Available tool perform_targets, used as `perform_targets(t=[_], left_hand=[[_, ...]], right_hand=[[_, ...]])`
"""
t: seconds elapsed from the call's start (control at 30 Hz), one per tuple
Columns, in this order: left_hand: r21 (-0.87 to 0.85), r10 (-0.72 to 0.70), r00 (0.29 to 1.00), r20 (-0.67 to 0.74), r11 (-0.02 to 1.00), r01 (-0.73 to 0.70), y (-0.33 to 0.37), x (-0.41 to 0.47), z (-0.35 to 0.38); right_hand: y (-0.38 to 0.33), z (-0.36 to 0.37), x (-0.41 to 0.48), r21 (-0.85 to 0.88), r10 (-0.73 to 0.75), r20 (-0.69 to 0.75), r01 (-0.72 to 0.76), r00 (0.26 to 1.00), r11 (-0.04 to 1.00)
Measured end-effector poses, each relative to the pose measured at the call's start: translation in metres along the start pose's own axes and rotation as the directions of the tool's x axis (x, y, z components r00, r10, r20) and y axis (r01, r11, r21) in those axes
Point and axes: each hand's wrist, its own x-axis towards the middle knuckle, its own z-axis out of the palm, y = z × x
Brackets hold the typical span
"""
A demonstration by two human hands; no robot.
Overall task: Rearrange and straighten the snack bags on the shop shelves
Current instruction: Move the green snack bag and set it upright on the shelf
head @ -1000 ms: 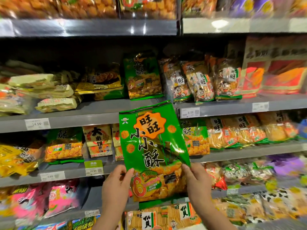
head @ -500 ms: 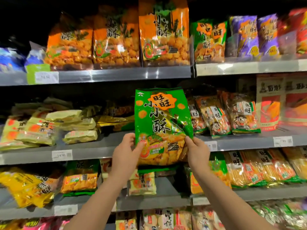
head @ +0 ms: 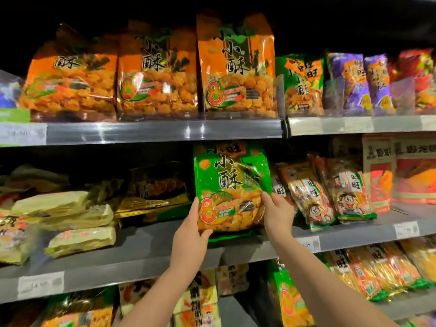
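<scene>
A green snack bag [head: 230, 185] with black characters and orange crackers stands upright on the middle shelf [head: 146, 253], its top just under the shelf above. My left hand [head: 190, 228] grips its lower left corner. My right hand [head: 277, 212] holds its lower right edge. Another green bag's bottom edge shows just under it on the shelf.
Three orange bags [head: 236, 69] stand on the upper shelf [head: 141, 132]. Pale flat packs [head: 70, 215] lie stacked at the left, striped cracker bags [head: 330, 190] lean at the right. Lower shelves hold more snack bags [head: 368, 270]. Price tags line the shelf edges.
Both hands have lifted the green bag from in front of the lower shelves up and back onto the middle shelf. The view has tilted upward.
</scene>
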Motion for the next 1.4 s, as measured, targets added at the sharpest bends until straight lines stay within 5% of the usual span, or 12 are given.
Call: perform_targets(t=[0.17, 0.33, 0.47, 0.63, 0.73, 1.13, 1.4], left_hand=[[0.176, -0.019, 1.000, 0.015, 0.984, 0.016, -0.022, -0.002, 0.017], [0.314, 0.043, 0.999, -0.002, 0.949, -0.041, -0.026, -0.001, 0.025], [0.383, 0.045, 0.997, 0.057, 0.921, -0.064, -0.022, 0.006, 0.030], [0.429, 0.041, 0.996, 0.080, 0.900, -0.071, -0.023, 0.006, 0.036], [0.406, 0.024, 0.998, 0.063, 0.913, -0.047, -0.023, -0.003, 0.043], [0.344, -0.094, 0.994, -0.049, 0.933, 0.105, 0.018, -0.071, 0.106], [0.310, -0.261, 0.965, -0.013, 0.917, 0.252, 0.053, -0.120, 0.183]], right_hand=[[0.037, 0.002, -0.006, -0.266, 0.028, 0.153, 0.014, 0.988, 0.964], [0.056, -0.005, -0.020, -0.422, -0.117, 0.053, 0.129, 0.992, 0.898], [0.059, -0.003, -0.019, -0.673, -0.147, 0.056, 0.146, 0.988, 0.725], [0.064, -0.011, -0.019, -0.788, -0.202, 0.090, 0.194, 0.975, 0.585], [0.073, -0.019, -0.025, -0.756, -0.098, 0.128, 0.161, 0.987, 0.635], [0.112, -0.074, -0.021, -0.451, -0.181, 0.241, 0.275, 0.954, 0.849], [0.164, -0.143, -0.014, -0.399, -0.089, 0.338, 0.228, 0.937, 0.888]])
